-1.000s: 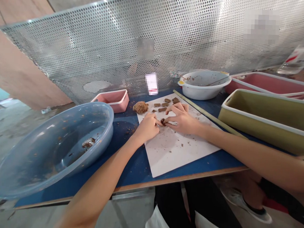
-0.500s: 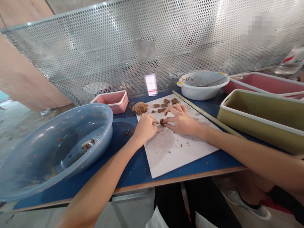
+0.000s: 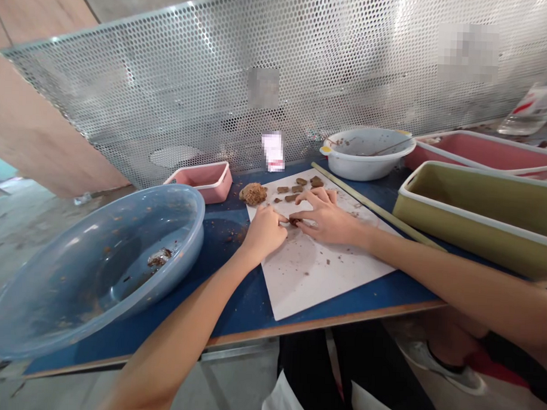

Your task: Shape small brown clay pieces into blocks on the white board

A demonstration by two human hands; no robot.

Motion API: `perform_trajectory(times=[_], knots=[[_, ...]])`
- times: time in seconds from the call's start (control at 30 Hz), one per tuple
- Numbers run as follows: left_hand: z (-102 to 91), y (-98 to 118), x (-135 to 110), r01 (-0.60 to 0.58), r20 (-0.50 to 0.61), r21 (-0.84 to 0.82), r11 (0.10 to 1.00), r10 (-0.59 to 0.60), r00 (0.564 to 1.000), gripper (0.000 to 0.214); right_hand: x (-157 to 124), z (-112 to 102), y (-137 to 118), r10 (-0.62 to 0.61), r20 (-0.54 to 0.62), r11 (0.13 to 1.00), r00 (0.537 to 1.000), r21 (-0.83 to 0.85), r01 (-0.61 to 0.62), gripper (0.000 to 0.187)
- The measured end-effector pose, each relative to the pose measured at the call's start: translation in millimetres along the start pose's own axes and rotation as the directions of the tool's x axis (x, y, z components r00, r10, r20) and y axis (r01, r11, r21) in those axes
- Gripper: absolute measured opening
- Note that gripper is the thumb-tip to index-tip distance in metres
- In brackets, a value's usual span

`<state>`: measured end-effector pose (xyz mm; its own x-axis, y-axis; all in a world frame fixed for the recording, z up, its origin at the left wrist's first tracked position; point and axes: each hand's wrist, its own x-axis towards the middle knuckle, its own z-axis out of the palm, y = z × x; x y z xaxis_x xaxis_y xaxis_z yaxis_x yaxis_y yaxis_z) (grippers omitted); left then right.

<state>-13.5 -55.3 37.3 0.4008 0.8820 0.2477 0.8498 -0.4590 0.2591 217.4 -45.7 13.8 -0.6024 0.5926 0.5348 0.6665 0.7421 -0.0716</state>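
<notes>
On a white board (image 3: 315,284), my two hands meet at a small brown clay piece (image 3: 294,220). My right hand (image 3: 324,216) pinches it between thumb and finger, with its other fingers arched above the board. From the other side, my left hand (image 3: 264,230) is curled, a fingertip pressing against the same piece. Part of the clay is covered by fingers. Several short clay pieces (image 3: 297,188) lie beyond my right hand. A larger rough clay lump (image 3: 253,194) rests at the board's far left edge.
A big blue basin (image 3: 176,273) stands left, a small pink tub (image 3: 220,185) behind it. A green stick (image 3: 372,205) lies along the board's right side. Beyond it are a white bowl (image 3: 360,167), an olive planter (image 3: 461,226) and a pink planter (image 3: 491,150). A perforated metal screen (image 3: 170,94) borders the back.
My left fingertip has moved right and now touches the small clay piece. My right hand keeps its hold, in nearly the same place.
</notes>
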Motion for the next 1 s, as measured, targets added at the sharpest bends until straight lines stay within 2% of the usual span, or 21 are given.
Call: perform_trajectory(times=[0.8, 0.9, 1.0], knots=[[0.0, -1.5, 0.4, 0.013, -0.003, -0.020, 1.000, -0.013, 1.000, 0.053, 0.3, -4.0, -2.9, -0.040, 0.028, 0.998, 0.999, -0.051, 0.041, 0.033], [-1.9, 0.2, 0.9, -0.006, 0.015, -0.048, 0.999, 0.007, 1.000, 0.055, -1.0, -4.6, -1.8, -0.018, -0.034, 1.000, 0.999, -0.014, 0.017, 0.030], [-3.7, 3.3, 1.2, -0.007, 0.027, -0.072, 0.997, 0.009, 1.000, 0.054, -2.2, -5.4, 3.6, 0.062, -0.118, 0.996, 0.991, 0.068, -0.054, 0.029]])
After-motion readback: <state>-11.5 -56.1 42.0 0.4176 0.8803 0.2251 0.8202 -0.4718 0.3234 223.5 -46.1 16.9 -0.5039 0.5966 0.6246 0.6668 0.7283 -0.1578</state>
